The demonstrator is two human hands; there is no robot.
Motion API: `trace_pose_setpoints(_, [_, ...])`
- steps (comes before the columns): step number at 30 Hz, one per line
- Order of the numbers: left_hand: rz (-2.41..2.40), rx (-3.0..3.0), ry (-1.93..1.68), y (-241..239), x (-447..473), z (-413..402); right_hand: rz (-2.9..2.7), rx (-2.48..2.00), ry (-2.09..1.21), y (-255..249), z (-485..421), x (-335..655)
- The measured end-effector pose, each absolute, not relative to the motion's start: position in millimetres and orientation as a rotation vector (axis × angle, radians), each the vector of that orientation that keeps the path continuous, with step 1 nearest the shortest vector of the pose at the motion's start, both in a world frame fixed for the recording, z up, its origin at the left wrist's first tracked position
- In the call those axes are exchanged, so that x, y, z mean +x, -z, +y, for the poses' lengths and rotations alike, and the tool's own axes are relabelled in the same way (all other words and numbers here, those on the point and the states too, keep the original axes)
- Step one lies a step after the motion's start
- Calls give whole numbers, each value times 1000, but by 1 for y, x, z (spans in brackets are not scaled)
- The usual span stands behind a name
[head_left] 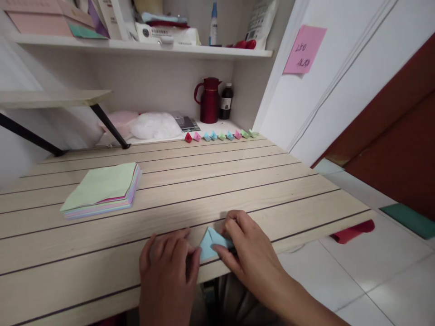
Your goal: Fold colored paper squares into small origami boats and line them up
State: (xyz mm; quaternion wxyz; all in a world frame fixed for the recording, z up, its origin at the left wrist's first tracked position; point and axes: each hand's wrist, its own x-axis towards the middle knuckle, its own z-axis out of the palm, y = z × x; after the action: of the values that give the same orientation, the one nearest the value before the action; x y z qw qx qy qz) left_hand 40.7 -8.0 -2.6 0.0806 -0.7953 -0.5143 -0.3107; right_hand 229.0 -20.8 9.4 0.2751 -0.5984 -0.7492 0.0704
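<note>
A light blue folded sheet of origami paper (208, 249) lies near the front edge of the table, its pointed top facing away from me. My right hand (246, 246) pinches its right corner between thumb and bent fingers. On the other side, my left hand (170, 258) rests on the table with curled fingers, thumb and forefinger closed at the paper's left edge. How much of that edge it grips is partly hidden.
A stack of coloured paper (102, 185) lies on the left of the slatted table (190, 194). Small folded paper pieces (213, 135) line the back edge. Behind them stand a red jug (210, 100) and a dark bottle (226, 102). A black-legged riser (54, 98) is at back left.
</note>
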Motion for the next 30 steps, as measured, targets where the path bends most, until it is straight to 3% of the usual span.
trace_pose_setpoints(5, [-1065, -2330, 970, 18, 45, -22, -2041, -1598, -227, -13, -19, 226])
trace_pose_setpoints(9, [-1093, -2464, 914, 34, 55, -33, -2073, -1616, -223, -13, -17, 232])
trace_pose_setpoints(14, [-1123, -2470, 781, 36, 55, -34, -1972, -1725, 86, -7, -30, 251])
trace_pose_setpoints(19, [-1180, -2435, 697, 36, 56, -37, -2211, -1407, 311, 3, -58, 250])
trace_pose_setpoints(30, [-1172, -2347, 871, 49, 53, -38, -2207, -1432, 275, 21, -57, 243])
